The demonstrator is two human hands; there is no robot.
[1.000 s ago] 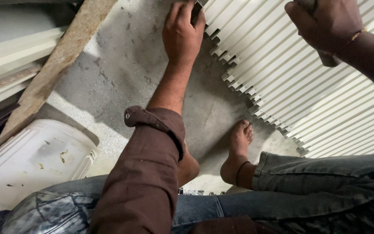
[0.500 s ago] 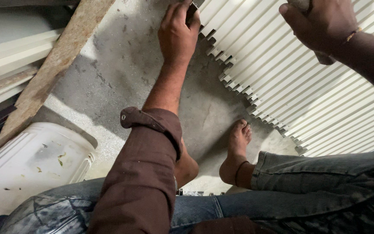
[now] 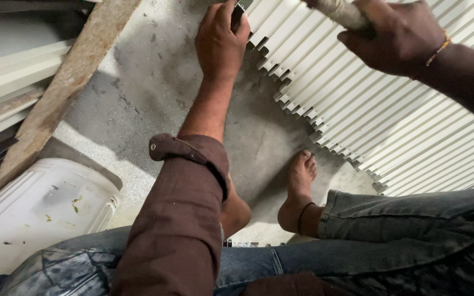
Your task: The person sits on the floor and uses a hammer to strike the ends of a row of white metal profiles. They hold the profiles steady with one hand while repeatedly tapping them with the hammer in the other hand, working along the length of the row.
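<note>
My left hand (image 3: 220,44) sits at the top of the view with its grip closed on a small dark tool (image 3: 240,12), pressed against the ragged end of the white slats (image 3: 357,120) that lie on the concrete floor (image 3: 154,82). My right hand (image 3: 399,35) hangs above the slats to the right, its grip closed around a pale wrapped handle (image 3: 341,13) whose working end runs out of view at the top, so I cannot tell what kind of tool it is. The slats lie side by side, touching, their long axis running from the stepped ends near my left hand down and away to the lower right. The handle lies roughly crosswise above them, pointing up-left toward the dark tool, and the left hand is the nearer of the two to the slat ends. My bare foot (image 3: 297,192) rests on the floor just below the slats' edge. At lower left a white plastic tub (image 3: 39,214) lies well apart, with a few scraps on it; a wooden plank (image 3: 67,87) slants beside it.
</note>
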